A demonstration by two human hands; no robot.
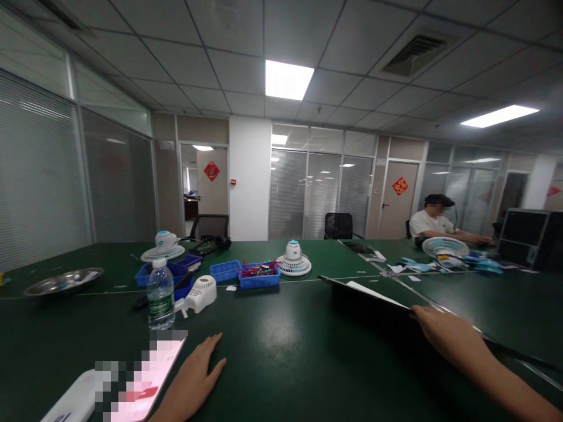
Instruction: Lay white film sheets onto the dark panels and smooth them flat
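A: Near side of the green counter — the left hand lies palm down, fingers spread wide and flat, holding nothing.

B: What's beside it?

A: A phone just to its left, screen up and glowing pink. It's close to the wrist, but as far as I can see they aren't touching.

B: And the right hand?

A: Out to the right, at the near end of a dark panel that slants across the counter, with a white sheet lying on top. The fingers are laid over its edge. Whether they pinch it, I cannot tell from here.

B: What's behind the left hand?

A: A water bottle standing upright, a white fan housing just right of it, then blue trays — one with coloured bits inside. A small white fan stands just beyond the trays. There's a second fan further left and a metal dish at the far left.

B: Anyone else in the room?

A: One person seated at the far right, arms on the counter, with a fan grille in front of them, well apart from these two hands.
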